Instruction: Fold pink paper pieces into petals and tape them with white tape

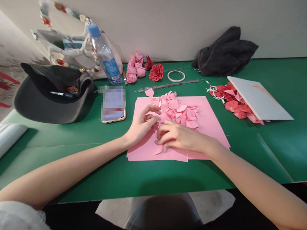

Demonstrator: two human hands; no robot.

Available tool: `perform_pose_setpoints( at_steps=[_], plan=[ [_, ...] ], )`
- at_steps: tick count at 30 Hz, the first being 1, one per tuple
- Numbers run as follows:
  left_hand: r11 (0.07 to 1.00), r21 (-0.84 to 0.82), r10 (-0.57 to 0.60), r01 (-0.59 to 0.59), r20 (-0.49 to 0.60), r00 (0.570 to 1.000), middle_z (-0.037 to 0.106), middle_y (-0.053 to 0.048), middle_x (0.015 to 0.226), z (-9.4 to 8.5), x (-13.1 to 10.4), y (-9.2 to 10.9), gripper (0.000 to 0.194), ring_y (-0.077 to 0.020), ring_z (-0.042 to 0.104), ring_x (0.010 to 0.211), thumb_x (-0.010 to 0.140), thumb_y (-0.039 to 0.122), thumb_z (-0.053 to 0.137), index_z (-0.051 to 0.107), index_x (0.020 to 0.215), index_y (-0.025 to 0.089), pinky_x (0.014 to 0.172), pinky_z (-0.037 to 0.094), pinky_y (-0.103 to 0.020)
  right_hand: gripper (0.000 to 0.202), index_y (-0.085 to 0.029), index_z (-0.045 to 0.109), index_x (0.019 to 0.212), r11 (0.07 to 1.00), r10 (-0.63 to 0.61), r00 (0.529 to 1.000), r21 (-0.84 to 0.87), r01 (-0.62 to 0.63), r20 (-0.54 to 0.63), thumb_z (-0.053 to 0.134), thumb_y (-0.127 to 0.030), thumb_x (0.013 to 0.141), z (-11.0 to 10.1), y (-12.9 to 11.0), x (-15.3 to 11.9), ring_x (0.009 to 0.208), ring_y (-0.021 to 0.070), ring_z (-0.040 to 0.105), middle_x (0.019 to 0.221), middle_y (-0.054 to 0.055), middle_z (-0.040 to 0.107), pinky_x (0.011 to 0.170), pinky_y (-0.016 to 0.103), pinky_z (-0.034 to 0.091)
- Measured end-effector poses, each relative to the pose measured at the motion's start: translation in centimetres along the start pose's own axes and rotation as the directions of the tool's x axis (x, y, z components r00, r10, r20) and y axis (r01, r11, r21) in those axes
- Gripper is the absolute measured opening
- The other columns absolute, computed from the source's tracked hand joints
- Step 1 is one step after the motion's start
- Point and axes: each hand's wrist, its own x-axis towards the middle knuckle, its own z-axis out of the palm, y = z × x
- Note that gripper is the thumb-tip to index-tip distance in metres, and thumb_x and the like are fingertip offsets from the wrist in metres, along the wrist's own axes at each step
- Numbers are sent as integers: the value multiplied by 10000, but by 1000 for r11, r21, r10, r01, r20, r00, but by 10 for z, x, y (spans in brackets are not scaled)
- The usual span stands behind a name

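Pink paper sheets point(203, 110) lie stacked on the green table, with a loose pile of cut pink paper pieces point(181, 110) on top. At the left of that pile is my left hand point(143, 123), its fingers curved and apart, with nothing visible in them. My right hand point(178, 136) hovers low over the sheets beside it, palm down, fingers bent and spread. Just below its fingertips rests a single pink paper petal point(159, 150). Another pink petal point(149, 92) lies beyond the sheets' far edge. What is under the right palm is hidden.
Behind are thin wires point(170, 84), a tape roll point(176, 76), and pink point(135, 67) and red paper flowers point(156, 72). To the left are a phone point(113, 103), a water bottle point(106, 58) and a cap point(54, 91). At right, a white board point(261, 99) leans over red scraps point(235, 103).
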Motion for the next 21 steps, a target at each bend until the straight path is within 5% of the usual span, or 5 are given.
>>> perform_pose_setpoints(
  at_steps=[3, 6, 10, 15, 21],
  plan=[
    [1000, 2, 2, -2, -8, 1000, 592, -38, 1029, 0, 1, 0, 198, -66, 549, 632, 820, 178, 573, 587, 1018, 172, 582, 495, -198, 134, -202, 733, 805, 997, -49, 997, -69, 45, -51, 620, -220, 873, 1, 0, 1, 970, 191, 540, 932, 43, 645, 931, 382, 413],
    [1000, -12, -2, 2, 12, 1000, 607, -29, 952, -1, 1, 0, 171, -85, 569, 664, 838, 211, 581, 602, 1002, 168, 608, 498, -204, 152, -210, 733, 838, 998, -59, 972, 0, 61, -227, 591, -196, 891, 0, 1, 0, 927, 174, 569, 917, 40, 647, 900, 374, 434],
    [992, -122, 48, -39, 76, 996, 615, -34, 891, 0, -2, 2, 219, -118, 615, 711, 916, 344, 502, 612, 972, 163, 673, 524, -253, 83, -229, 722, 879, 960, 161, 837, 281, -9, -522, 659, -267, 842, -9, 5, -2, 915, 173, 604, 945, 31, 644, 809, 332, 483],
    [987, -115, 125, -113, 98, 987, 634, -32, 856, 1, -5, 2, 225, -139, 644, 688, 852, 370, 622, 600, 945, 167, 648, 538, -277, 229, -184, 689, 833, 822, 382, 821, 562, -92, -425, 681, -409, 798, -16, 6, -2, 723, 155, 624, 763, 12, 656, 669, 303, 491],
    [996, -63, 63, -65, -36, 997, 630, -15, 760, -1, -2, -3, 186, -110, 615, 626, 829, 333, 660, 595, 855, 160, 592, 517, -240, 321, -200, 647, 995, 884, 353, 810, 450, -125, -468, 671, -451, 797, -9, 2, 0, 868, 186, 650, 985, 50, 680, 746, 313, 513]
  ],
)
